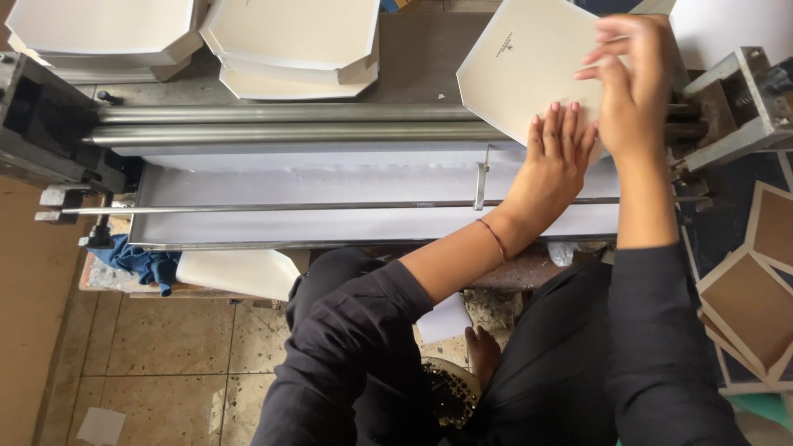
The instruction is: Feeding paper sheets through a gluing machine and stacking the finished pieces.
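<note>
A cream-white cut paper sheet (516,70) with clipped corners lies tilted over the steel rollers (289,124) of a gluing machine, at the right end. My left hand (555,161) presses flat on the sheet's near edge, fingers together. My right hand (632,83) rests on the sheet's right side, fingers spread and blurred. Neither hand grips the sheet; both lie on top of it.
Two stacks of similar white sheets (293,41) sit behind the rollers at left and centre. A white trough (330,190) with a thin rod (248,208) runs below the rollers. Brown-backed sheets (756,301) lie at right. A blue cloth (140,263) hangs at left.
</note>
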